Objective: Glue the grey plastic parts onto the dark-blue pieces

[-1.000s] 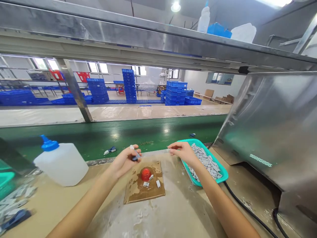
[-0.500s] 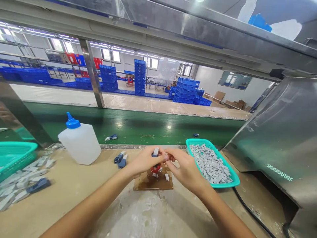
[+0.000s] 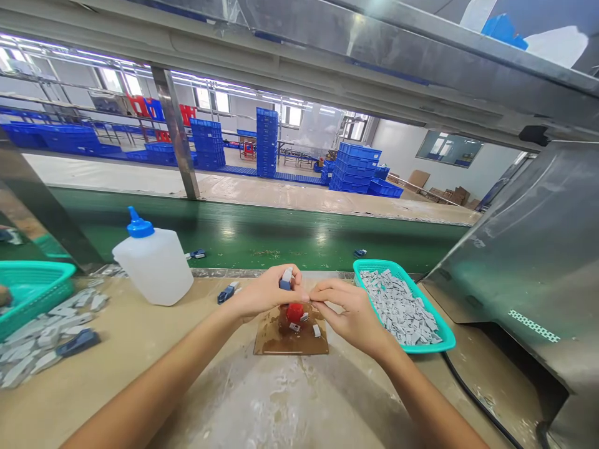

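My left hand (image 3: 269, 292) is closed on a small dark blue and light grey plastic part (image 3: 285, 282), whose grey end points up. My right hand (image 3: 344, 305) has thumb and forefinger pinched together against the tip of my left thumb. Whatever sits in that pinch is too small to make out. Both hands hover over a wet brown plate (image 3: 290, 346). On the plate stands a red round piece (image 3: 294, 311), partly hidden by my left hand. Small grey plastic pieces (image 3: 317, 331) lie around it.
A green basket (image 3: 452, 345) full of small grey pieces is at right, beside a metal housing (image 3: 528, 249). At left stand a white bottle (image 3: 154, 268) with blue nozzle, loose grey parts (image 3: 47, 340) and another green basket (image 3: 37, 269). A green conveyor belt (image 3: 262, 231) runs behind.
My left hand has turned and shifted slightly left, so the blue and grey part and the red piece show more. Parts on the belt have moved left. The view has shifted a little.
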{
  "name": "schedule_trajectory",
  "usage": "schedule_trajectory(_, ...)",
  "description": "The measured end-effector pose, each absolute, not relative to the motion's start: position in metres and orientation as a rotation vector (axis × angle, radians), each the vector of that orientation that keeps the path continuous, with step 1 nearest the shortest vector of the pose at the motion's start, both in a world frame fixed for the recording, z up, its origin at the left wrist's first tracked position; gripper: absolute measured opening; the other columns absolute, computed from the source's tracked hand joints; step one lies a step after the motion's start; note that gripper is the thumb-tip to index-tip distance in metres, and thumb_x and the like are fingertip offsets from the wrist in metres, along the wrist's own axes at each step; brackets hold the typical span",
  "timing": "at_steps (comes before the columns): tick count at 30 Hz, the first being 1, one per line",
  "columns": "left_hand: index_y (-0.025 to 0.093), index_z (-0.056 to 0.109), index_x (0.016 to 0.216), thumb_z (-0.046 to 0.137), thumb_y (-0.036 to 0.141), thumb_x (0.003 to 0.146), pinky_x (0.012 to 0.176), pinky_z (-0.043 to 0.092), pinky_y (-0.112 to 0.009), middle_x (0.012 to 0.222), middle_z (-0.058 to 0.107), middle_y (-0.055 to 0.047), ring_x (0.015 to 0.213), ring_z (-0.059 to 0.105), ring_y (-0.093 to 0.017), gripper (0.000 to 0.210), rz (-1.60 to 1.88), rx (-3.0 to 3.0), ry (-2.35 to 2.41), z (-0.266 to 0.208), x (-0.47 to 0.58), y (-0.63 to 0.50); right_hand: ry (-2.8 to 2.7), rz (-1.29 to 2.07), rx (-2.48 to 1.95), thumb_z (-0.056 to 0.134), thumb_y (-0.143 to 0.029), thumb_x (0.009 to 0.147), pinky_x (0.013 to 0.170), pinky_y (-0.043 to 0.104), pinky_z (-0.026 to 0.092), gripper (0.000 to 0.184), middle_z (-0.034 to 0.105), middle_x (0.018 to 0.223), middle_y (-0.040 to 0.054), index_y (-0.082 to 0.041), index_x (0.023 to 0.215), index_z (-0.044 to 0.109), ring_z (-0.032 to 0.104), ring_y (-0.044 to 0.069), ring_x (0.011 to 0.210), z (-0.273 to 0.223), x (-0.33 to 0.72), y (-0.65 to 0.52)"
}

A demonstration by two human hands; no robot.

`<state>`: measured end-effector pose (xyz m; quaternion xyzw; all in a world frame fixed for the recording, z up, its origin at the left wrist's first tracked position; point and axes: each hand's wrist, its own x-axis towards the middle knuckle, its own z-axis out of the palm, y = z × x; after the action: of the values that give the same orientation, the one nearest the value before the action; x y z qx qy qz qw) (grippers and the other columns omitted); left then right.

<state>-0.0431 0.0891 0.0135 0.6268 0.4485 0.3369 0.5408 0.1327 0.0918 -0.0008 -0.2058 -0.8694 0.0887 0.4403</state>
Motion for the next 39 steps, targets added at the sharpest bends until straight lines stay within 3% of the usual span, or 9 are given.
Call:
schedule_trajectory(6, 0.02, 0.047, 0.083, 0.06, 0.028, 0.06, 0.053, 0.035, -0.022, 0.083, 0.049, 0.002, 0.057, 0.043, -0.007, 0.027, 0.854, 1.433, 1.177, 0.011, -0.046, 0.094, -2.143, 0.321, -0.714, 0.053, -0.008, 0.074, 0.063, 0.026, 0.049, 0.016, 0.067, 0.074, 0.0029, -0.019, 0.07, 0.064, 0.062, 0.015, 0.07, -0.011, 0.132, 0.101)
schedule_trajectory(15, 0.017, 0.044, 0.062, 0.046, 0.013, 0.054, 0.05, 0.036, -0.02, 0.059, 0.04, 0.005, 0.056, 0.044, -0.008, 0.01, 1.127, 0.971, 0.983, 0.003, -0.055, 0.107, -2.34, 0.324, -0.927, 0.052, -0.003, 0.073, 0.055, 0.022, 0.042, 0.021, 0.061, 0.061, 0.0016, -0.016, 0.063, 0.064, 0.054, 0.012, 0.059, -0.047, 0.123, 0.113)
schedule_trajectory(26, 0.016, 0.052, 0.085, 0.06, 0.012, 0.067, 0.078, 0.045, -0.028, 0.071, 0.06, 0.0, 0.073, 0.062, -0.013, 0.019, 1.116, 0.854, 1.043, -0.003, -0.059, 0.113, -2.377, 0.296, -0.879, 0.049, -0.003, 0.076, 0.056, 0.022, 0.042, 0.02, 0.058, 0.063, 0.0028, -0.014, 0.07, 0.065, 0.052, 0.012, 0.059, -0.055, 0.12, 0.113)
schedule_trajectory(33, 0.014, 0.058, 0.082, 0.066, 0.01, 0.059, 0.086, 0.041, -0.028, 0.077, 0.065, -0.003, 0.077, 0.062, -0.014, 0.025, 1.109, 0.901, 1.046, -0.007, -0.056, 0.114, -2.361, 0.222, -0.867, 0.047, -0.005, 0.077, 0.059, 0.024, 0.045, 0.02, 0.058, 0.068, 0.0043, -0.015, 0.07, 0.063, 0.054, 0.014, 0.062, -0.063, 0.119, 0.116)
schedule_trajectory(39, 0.016, 0.059, 0.081, 0.072, 0.017, 0.052, 0.079, 0.043, -0.03, 0.075, 0.065, -0.002, 0.071, 0.061, -0.013, 0.032, 1.078, 0.984, 1.075, -0.011, -0.059, 0.114, -2.393, 0.197, -0.846, 0.046, -0.004, 0.075, 0.058, 0.025, 0.044, 0.021, 0.057, 0.066, 0.0042, -0.015, 0.064, 0.06, 0.052, 0.013, 0.06, -0.065, 0.118, 0.115)
